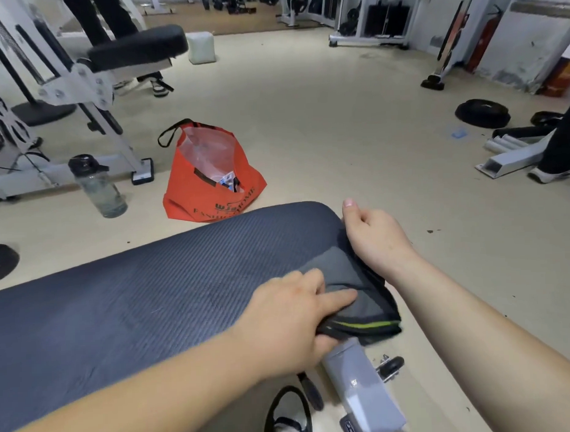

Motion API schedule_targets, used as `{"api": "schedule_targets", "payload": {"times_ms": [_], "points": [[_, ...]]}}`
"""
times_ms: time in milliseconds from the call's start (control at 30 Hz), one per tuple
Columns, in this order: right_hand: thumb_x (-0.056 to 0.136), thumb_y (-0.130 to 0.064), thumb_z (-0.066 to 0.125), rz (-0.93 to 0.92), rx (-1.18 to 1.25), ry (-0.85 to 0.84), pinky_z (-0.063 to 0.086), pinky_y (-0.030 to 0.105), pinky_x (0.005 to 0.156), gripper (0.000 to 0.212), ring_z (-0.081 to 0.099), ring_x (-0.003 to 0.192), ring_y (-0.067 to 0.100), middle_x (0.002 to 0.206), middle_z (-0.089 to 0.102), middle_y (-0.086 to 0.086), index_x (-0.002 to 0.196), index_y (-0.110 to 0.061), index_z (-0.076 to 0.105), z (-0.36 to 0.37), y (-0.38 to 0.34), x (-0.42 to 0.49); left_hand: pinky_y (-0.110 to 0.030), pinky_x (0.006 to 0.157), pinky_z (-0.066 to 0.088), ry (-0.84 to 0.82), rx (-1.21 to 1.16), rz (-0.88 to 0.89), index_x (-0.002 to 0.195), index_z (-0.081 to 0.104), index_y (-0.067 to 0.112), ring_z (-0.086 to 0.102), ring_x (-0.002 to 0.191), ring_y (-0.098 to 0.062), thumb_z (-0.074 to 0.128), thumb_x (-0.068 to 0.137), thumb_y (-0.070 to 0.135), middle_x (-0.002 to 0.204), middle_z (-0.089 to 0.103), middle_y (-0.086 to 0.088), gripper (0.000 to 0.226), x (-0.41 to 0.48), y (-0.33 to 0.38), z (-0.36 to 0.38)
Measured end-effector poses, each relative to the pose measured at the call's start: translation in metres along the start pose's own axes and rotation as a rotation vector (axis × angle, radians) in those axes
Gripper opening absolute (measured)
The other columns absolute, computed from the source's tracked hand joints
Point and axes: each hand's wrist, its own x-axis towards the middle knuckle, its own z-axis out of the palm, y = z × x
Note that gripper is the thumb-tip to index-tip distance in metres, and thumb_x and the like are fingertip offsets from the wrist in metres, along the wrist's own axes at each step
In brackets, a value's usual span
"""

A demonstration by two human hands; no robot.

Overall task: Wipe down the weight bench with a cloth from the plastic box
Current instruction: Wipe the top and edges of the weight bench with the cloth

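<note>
The weight bench [144,285] has a dark blue-grey ribbed pad that runs from lower left to centre. A grey cloth [351,288] with a green-striped edge lies draped over the pad's right end and hangs off its side. My left hand [290,319] presses on the cloth and grips its lower folded edge. My right hand [371,235] holds the cloth's upper part at the pad's corner, fingers curled under and thumb up. The plastic box is not in view.
An orange tote bag [208,186] stands on the floor just beyond the bench, a water bottle [98,186] to its left. Another bench machine [78,77] fills the upper left. Weight plates [482,112] and a person's leg [562,148] are at right. The bench's grey frame [360,387] and my shoe [289,419] are below.
</note>
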Motion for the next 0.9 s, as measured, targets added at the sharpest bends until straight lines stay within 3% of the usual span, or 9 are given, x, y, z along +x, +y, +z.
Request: {"api": "schedule_targets", "payload": {"times_ms": [233, 333, 433, 500, 567, 633, 700, 800, 900], "points": [[0.107, -0.049, 0.030, -0.025, 0.004, -0.013, 0.037, 0.037, 0.063, 0.060, 0.048, 0.064, 0.026, 0.059, 0.050, 0.004, 0.061, -0.014, 0.040, 0.002, -0.009, -0.003, -0.041, 0.090, 0.048, 0.116, 0.022, -0.520, 0.144, 0.044, 0.043, 0.054, 0.116, -0.031, 0.050, 0.091, 0.063, 0.120, 0.053, -0.003, 0.057, 0.034, -0.034, 0.003], [0.106, -0.052, 0.030, -0.034, 0.035, -0.025, 0.049, 0.038, 0.078, 0.068, 0.063, 0.083, 0.035, 0.080, 0.070, 0.016, 0.077, 0.001, 0.062, 0.004, -0.012, -0.002, -0.040, 0.087, 0.048, 0.000, -0.047, -0.387, 0.142, 0.043, 0.041, 0.053, 0.116, -0.029, 0.057, 0.082, 0.071, 0.119, 0.051, -0.001, 0.068, 0.014, 0.003, 0.000], [0.105, -0.054, 0.029, -0.035, 0.052, -0.039, 0.052, 0.039, 0.087, 0.072, 0.065, 0.088, 0.036, 0.084, 0.071, 0.019, 0.098, 0.008, 0.066, 0.005, -0.013, -0.003, -0.038, 0.083, 0.052, -0.163, -0.091, -0.146, 0.137, 0.046, 0.043, 0.056, 0.107, -0.025, 0.070, 0.078, 0.053, 0.109, 0.053, 0.002, 0.064, -0.018, 0.018, -0.012], [0.105, -0.054, 0.029, -0.040, 0.057, -0.043, 0.052, 0.040, 0.089, 0.073, 0.065, 0.089, 0.038, 0.077, 0.062, 0.010, 0.102, 0.009, 0.066, 0.004, -0.014, -0.005, -0.031, 0.076, 0.054, -0.255, -0.358, -0.121, 0.122, 0.062, 0.035, 0.063, 0.086, -0.016, 0.066, 0.081, 0.032, 0.093, 0.063, 0.005, 0.042, -0.029, 0.008, -0.028], [0.106, -0.053, 0.031, -0.008, 0.111, -0.039, 0.049, 0.043, 0.086, 0.071, 0.064, 0.093, 0.038, 0.077, 0.063, 0.001, 0.100, 0.005, 0.071, 0.003, -0.016, -0.005, -0.022, 0.068, 0.053, -0.315, -0.840, -0.205, 0.110, 0.073, 0.024, 0.062, 0.068, -0.006, 0.070, 0.085, 0.015, 0.080, 0.071, 0.006, 0.027, -0.029, -0.003, -0.048], [0.107, -0.053, 0.033, 0.101, 0.259, -0.034, 0.047, 0.036, 0.084, 0.065, 0.067, 0.095, 0.029, 0.083, 0.070, -0.003, 0.089, -0.007, 0.076, 0.003, -0.015, 0.001, -0.020, 0.068, 0.052, -0.196, -1.108, -0.259, 0.108, 0.076, 0.015, 0.062, 0.072, -0.007, 0.072, 0.088, 0.002, 0.083, 0.073, 0.003, 0.024, -0.023, -0.020, -0.065], [0.104, -0.056, 0.034, 0.182, 0.402, -0.011, 0.053, 0.042, 0.090, 0.067, 0.071, 0.093, 0.028, 0.085, 0.076, 0.005, 0.077, -0.010, 0.075, 0.004, -0.011, 0.004, -0.022, 0.068, 0.054, -0.094, -1.185, -0.318, 0.108, 0.075, 0.012, 0.063, 0.077, -0.013, 0.072, 0.090, 0.002, 0.089, 0.074, -0.004, 0.021, -0.017, -0.042, -0.073], [0.101, -0.057, 0.032, 0.192, 0.380, 0.047, 0.054, 0.047, 0.091, 0.072, 0.069, 0.086, 0.034, 0.084, 0.076, 0.012, 0.086, 0.000, 0.073, 0.005, -0.007, 0.001, -0.032, 0.084, 0.054, -0.033, -0.861, -0.510, 0.117, 0.071, 0.019, 0.068, 0.094, -0.020, 0.076, 0.087, 0.018, 0.104, 0.073, -0.002, 0.030, -0.012, -0.076, -0.065], [0.105, -0.047, 0.038, 0.064, 0.220, 0.067, 0.037, 0.036, 0.064, 0.061, 0.046, 0.068, 0.028, 0.067, 0.049, 0.009, 0.083, 0.006, 0.058, 0.008, -0.007, -0.002, -0.035, 0.104, 0.044, 0.157, -0.186, -0.512, 0.143, 0.050, 0.027, 0.053, 0.126, -0.024, 0.067, 0.086, 0.048, 0.137, 0.053, 0.002, 0.064, -0.015, -0.080, -0.047]]}}
